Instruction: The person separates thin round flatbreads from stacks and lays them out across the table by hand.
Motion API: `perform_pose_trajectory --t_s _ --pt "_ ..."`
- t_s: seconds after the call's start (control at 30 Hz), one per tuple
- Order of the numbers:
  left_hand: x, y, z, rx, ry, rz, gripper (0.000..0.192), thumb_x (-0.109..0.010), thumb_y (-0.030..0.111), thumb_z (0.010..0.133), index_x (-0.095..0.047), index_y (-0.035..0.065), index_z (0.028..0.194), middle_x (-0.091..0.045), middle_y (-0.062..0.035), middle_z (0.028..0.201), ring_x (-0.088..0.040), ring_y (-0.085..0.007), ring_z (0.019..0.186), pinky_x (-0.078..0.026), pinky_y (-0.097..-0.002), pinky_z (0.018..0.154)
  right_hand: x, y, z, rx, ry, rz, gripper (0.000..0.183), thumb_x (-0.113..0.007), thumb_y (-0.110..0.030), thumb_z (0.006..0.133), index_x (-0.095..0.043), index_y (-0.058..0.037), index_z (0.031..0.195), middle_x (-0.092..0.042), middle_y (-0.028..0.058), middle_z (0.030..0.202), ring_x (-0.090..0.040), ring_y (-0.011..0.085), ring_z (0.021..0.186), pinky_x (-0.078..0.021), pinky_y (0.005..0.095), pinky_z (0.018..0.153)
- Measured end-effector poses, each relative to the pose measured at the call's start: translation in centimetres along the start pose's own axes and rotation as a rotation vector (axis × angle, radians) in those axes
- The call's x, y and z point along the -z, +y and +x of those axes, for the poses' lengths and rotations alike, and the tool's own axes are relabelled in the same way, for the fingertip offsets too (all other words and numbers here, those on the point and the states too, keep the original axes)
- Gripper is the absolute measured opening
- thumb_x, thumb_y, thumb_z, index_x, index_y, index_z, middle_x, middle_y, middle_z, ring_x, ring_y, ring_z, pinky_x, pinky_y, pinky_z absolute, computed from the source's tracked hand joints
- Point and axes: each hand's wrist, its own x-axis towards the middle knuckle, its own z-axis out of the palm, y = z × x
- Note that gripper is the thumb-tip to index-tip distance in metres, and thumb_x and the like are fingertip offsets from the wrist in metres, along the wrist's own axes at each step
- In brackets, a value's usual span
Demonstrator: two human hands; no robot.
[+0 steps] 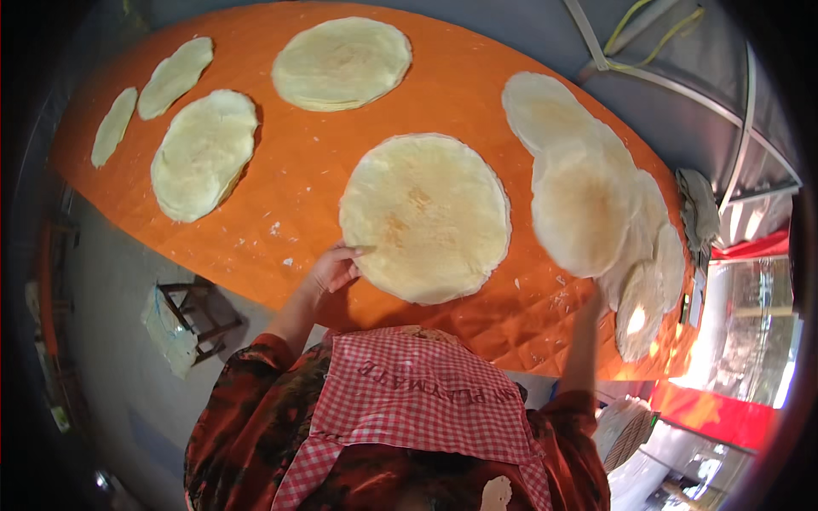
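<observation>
A round pile of thin flatbreads (425, 217) with browned patches lies in front of me on an orange table covering. My left hand (335, 267) grips its lower left edge, thumb on top and the other fingers partly hidden. On the right, several pale, dry-looking flatbreads overlap in a loose spread. My right hand (597, 297) reaches the lower edge of one of them, a thin flatbread (581, 214) lying over the others. That bread covers most of the hand, and the visible wrist is blurred, so its grip is hidden.
Another flatbread stack (342, 64) sits at the far side, with a second stack (204, 155) at left. Two flatbread pieces (176, 78) lie beyond it. White crumbs dot the orange table covering (294, 185). A stool (192, 322) stands on the floor at left; a grey cloth (696, 204) lies at the right edge.
</observation>
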Motion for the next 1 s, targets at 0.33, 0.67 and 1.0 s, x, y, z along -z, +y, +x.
perform_pose_trajectory --t_s 0.33,0.67,1.0 --pt "-2.6 1.4 1.4 -0.059 -0.137 0.069 0.054 -0.06 0.008 0.082 -0.038 0.0087 0.13 -0.052 -0.0099 0.123 -0.056 -0.0242 0.107 -0.051 -0.0393 0.086 -20.3 7.9 -25.1 0.992 -1.104 -0.648 0.057 -0.068 -0.028 0.078 -0.044 -0.0018 0.122 -0.046 0.0194 0.126 -0.045 0.033 0.117 -0.0378 0.0394 0.096" --pt "-3.6 0.5 0.5 -0.105 -0.012 -0.016 0.051 -0.06 0.008 0.083 -0.036 0.0117 0.128 -0.052 -0.0068 0.117 -0.057 -0.0216 0.099 -0.055 -0.033 0.075 -21.8 9.6 -24.9 0.822 -1.208 -0.693 0.072 -0.069 -0.037 0.075 -0.036 -0.0009 0.128 -0.045 0.0233 0.125 -0.044 0.0362 0.118 -0.0375 0.041 0.096" --pt "-4.0 0.8 0.9 -0.106 -0.009 0.051 0.05 -0.055 0.003 0.081 -0.037 0.0111 0.127 -0.05 -0.0048 0.118 -0.056 -0.0203 0.098 -0.053 -0.036 0.073 -21.9 9.9 -24.9 0.75 -1.162 -0.612 0.05 -0.052 -0.026 0.086 -0.04 0.0024 0.125 -0.049 0.0257 0.122 -0.046 0.0374 0.116 -0.0372 0.0401 0.096"
